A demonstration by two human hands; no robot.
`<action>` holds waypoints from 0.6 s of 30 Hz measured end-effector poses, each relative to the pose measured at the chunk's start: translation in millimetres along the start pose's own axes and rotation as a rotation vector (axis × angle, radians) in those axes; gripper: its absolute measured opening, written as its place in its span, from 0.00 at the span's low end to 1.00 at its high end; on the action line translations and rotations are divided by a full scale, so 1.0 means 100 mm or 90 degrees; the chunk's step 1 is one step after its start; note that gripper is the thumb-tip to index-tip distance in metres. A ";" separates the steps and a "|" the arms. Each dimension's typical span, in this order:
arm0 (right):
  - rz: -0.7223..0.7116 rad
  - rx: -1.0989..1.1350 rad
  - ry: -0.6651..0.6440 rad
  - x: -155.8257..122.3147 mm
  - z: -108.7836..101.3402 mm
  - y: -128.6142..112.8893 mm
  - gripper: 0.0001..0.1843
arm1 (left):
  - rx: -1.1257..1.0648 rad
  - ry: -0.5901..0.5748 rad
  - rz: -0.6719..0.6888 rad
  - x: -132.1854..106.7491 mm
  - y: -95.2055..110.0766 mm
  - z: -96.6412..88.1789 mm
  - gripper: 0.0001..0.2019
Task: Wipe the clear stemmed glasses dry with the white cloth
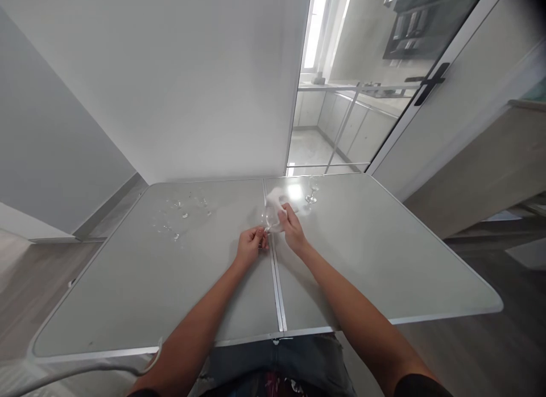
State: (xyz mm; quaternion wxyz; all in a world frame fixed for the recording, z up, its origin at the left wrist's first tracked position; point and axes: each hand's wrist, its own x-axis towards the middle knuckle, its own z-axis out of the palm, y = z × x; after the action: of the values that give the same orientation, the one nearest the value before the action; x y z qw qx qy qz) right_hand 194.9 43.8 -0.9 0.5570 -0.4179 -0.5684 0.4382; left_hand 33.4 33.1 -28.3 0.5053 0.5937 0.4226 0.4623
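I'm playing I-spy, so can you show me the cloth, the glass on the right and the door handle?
Cloth (275, 198): head view, on its bunched white upper part.
Glass on the right (313, 186): head view, on its clear bowl.
Door handle (432, 84): head view, on its black plate.

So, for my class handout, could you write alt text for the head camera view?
A person's left grip holds a clear glass while the right grip holds a white cloth to it, above a grey table. More clear glassware sits to the left; a stemmed glass stands near the far edge.
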 end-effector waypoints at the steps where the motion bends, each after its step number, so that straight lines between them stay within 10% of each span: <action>1: -0.073 -0.109 -0.040 -0.02 -0.02 -0.02 0.17 | 0.037 0.009 0.004 0.00 -0.02 -0.01 0.23; 4: -0.308 -0.363 -0.234 -0.03 -0.04 -0.09 0.12 | 0.231 0.049 0.063 -0.02 -0.09 -0.05 0.18; 7: -0.424 -0.493 -0.256 0.01 -0.03 -0.17 0.15 | 0.471 0.093 0.171 -0.05 -0.11 -0.09 0.12; 13: -0.309 -0.506 -0.201 0.05 -0.17 -0.23 0.14 | 0.672 0.065 0.317 -0.08 -0.09 -0.14 0.15; 18: -0.107 -0.123 -0.235 0.06 -0.32 -0.25 0.19 | 0.649 -0.003 0.376 -0.10 -0.06 -0.15 0.14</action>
State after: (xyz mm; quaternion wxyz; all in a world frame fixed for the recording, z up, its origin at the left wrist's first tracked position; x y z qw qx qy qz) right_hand 227.3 44.0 24.9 0.4350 -0.3333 -0.7331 0.4027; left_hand 16.4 27.0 -34.5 0.0068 0.8554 0.4067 0.3206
